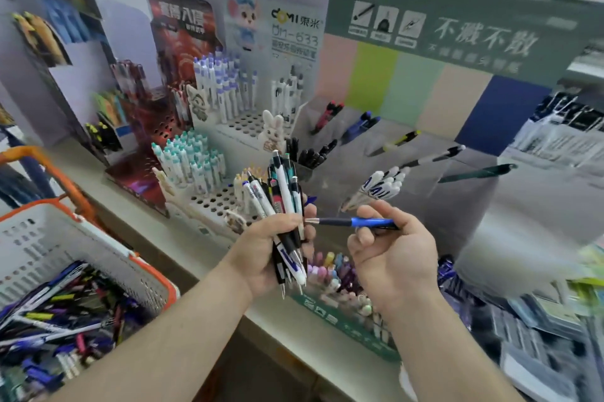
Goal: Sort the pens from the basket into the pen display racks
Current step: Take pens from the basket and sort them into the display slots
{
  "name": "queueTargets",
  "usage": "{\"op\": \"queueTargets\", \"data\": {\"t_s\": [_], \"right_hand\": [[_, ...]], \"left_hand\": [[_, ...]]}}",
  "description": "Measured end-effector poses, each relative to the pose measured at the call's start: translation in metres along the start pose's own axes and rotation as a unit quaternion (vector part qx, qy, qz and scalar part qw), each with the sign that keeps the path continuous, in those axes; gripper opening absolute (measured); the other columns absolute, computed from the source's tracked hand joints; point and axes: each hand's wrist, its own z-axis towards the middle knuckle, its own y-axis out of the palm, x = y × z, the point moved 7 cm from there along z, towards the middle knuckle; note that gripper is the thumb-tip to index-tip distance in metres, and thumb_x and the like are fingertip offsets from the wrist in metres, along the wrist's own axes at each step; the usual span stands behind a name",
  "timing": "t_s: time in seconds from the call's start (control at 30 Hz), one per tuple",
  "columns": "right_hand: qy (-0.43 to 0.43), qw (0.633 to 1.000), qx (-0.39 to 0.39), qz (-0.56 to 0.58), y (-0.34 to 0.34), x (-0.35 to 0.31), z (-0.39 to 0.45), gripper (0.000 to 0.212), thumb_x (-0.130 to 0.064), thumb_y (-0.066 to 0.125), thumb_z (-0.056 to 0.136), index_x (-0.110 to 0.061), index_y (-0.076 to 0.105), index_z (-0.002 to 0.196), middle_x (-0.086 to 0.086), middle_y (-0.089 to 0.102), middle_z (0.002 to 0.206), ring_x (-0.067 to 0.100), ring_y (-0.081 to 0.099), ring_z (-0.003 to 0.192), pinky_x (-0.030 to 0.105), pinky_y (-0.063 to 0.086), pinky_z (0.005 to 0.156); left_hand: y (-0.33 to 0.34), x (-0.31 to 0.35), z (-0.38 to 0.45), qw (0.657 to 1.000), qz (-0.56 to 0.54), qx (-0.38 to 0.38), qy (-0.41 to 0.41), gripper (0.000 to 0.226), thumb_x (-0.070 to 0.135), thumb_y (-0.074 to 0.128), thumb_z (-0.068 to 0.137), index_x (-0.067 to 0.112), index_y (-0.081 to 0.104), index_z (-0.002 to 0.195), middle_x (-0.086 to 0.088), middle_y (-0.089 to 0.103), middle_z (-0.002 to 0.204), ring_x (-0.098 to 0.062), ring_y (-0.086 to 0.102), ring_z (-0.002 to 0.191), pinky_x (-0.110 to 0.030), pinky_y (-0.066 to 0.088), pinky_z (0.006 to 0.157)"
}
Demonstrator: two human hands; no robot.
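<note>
Both forearms enter from the bottom edge, nearest the camera, and meet over the counter edge.

Largest item: the grey tiered display rack (425, 153) at right, its open compartments holding a few pens each: red, blue, yellow-banded, grey, dark green, and a white-and-blue cluster (380, 187) just beyond the right hand. Left of it stand perforated racks, one with teal-capped pens (189, 158), one behind with purple-capped pens (222, 81). Many holes in both are unfilled.

Next: the white basket (81, 257) with orange rim at lower left, pens heaped loose across its bottom. Judgement: sorting is far from complete.

Left hand (268, 254): fingers and thumb clamped round a mixed bundle of pens (284, 212), held roughly upright, tips down.

Right hand (389, 254): thumb and fingers pinched on the rear half of a single blue pen (353, 222), lying horizontal, metal tip pointing toward the bundle and close to it; contact cannot be determined.

Handling, as judgement: the pen is light, rigid plastic, smooth on the barrel and liable to roll or slip; the darker grip section near the tip offers the surest hold. A mid-barrel pinch would leave the tip free to steer into a compartment, probably the one holding blue pens (361, 125).
</note>
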Motion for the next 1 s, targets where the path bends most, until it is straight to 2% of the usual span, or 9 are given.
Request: {"op": "queueTargets", "data": {"t_s": [0.07,0.13,0.23,0.43,0.6,0.7,0.8,0.9,1.0], "right_hand": [[-0.003,1.000,0.004,0.003,-0.004,-0.006,-0.003,0.013,-0.011,0.039,0.098,-0.008,0.052,0.097,0.010,0.062,0.068,0.018,0.038,0.040,0.026,0.030,0.054],[-0.005,1.000,0.011,0.009,-0.006,-0.010,-0.005,0.015,-0.010,0.039,0.098,-0.007,0.053,0.096,0.011,0.064,0.069,0.018,0.039,0.040,0.026,0.030,0.057],[-0.012,0.999,0.032,0.004,-0.008,-0.012,-0.005,0.015,-0.010,0.041,0.100,-0.005,0.055,0.098,0.013,0.067,0.073,0.017,0.044,0.047,0.025,0.037,0.056],[-0.013,0.995,0.095,-0.009,-0.002,-0.001,0.005,0.016,-0.014,0.056,0.100,-0.005,0.059,0.087,0.006,0.055,0.066,0.013,0.053,0.049,0.024,0.050,0.048],[-0.051,0.990,0.129,-0.033,0.005,0.008,0.015,0.024,-0.012,0.064,0.096,0.001,0.057,0.116,0.014,0.066,0.086,0.013,0.064,0.057,0.022,0.057,0.052],[-0.094,0.982,0.153,-0.054,0.016,0.009,0.016,0.021,-0.007,0.062,0.096,-0.001,0.060,0.116,0.014,0.068,0.084,0.015,0.067,0.060,0.024,0.060,0.059],[-0.146,0.976,0.150,-0.062,0.030,-0.003,0.015,0.022,-0.008,0.057,0.100,-0.005,0.060,0.121,0.012,0.070,0.089,0.014,0.068,0.062,0.025,0.059,0.060],[-0.305,0.934,0.154,-0.106,0.044,-0.050,0.012,0.028,-0.008,0.052,0.102,-0.010,0.055,0.130,0.005,0.073,0.089,0.015,0.069,0.065,0.027,0.058,0.063],[-0.498,0.827,0.170,-0.197,0.064,-0.103,0.002,0.035,-0.008,0.054,0.101,-0.007,0.052,0.136,0.000,0.075,0.091,0.021,0.070,0.080,0.033,0.060,0.077]], "left_hand": [[0.010,-0.006,0.002,1.000,0.002,-0.008,-0.005,0.071,0.010,0.089,0.042,0.009,0.062,0.108,-0.004,0.066,0.079,-0.016,0.061,0.059,-0.025,0.049,0.048],[0.019,-0.011,0.003,1.000,0.003,-0.012,-0.015,0.085,0.017,0.096,0.034,0.009,0.057,0.109,-0.005,0.065,0.077,-0.018,0.061,0.057,-0.027,0.050,0.047],[0.027,-0.009,0.010,0.999,-0.036,-0.025,0.013,0.079,0.014,0.095,0.035,0.009,0.059,0.105,-0.004,0.064,0.082,-0.018,0.063,0.060,-0.028,0.050,0.048],[0.033,0.010,0.024,0.995,-0.076,-0.065,0.030,0.070,0.011,0.094,0.038,0.010,0.063,0.100,-0.002,0.064,0.081,-0.015,0.063,0.059,-0.026,0.049,0.049],[0.025,0.030,0.035,0.993,-0.083,-0.076,0.030,0.059,0.011,0.094,0.039,0.010,0.067,0.092,0.000,0.063,0.077,-0.014,0.065,0.063,-0.025,0.049,0.050],[0.019,0.030,0.040,0.996,-0.052,-0.071,-0.002,0.047,0.014,0.094,0.034,0.009,0.071,0.075,-0.003,0.062,0.073,-0.015,0.065,0.062,-0.025,0.050,0.050],[0.012,0.034,0.043,0.998,-0.021,-0.061,-0.018,0.041,0.008,0.088,0.038,0.009,0.071,0.076,-0.006,0.062,0.075,-0.016,0.064,0.060,-0.026,0.051,0.050],[0.004,0.049,0.047,0.998,-0.031,-0.060,0.006,0.040,0.007,0.077,0.049,0.010,0.068,0.088,-0.001,0.062,0.078,-0.014,0.063,0.063,-0.026,0.050,0.051],[-0.004,0.061,0.052,0.999,-0.027,-0.041,0.020,0.049,0.009,0.074,0.051,0.010,0.057,0.097,-0.001,0.061,0.079,-0.013,0.061,0.060,-0.026,0.051,0.050]]}}
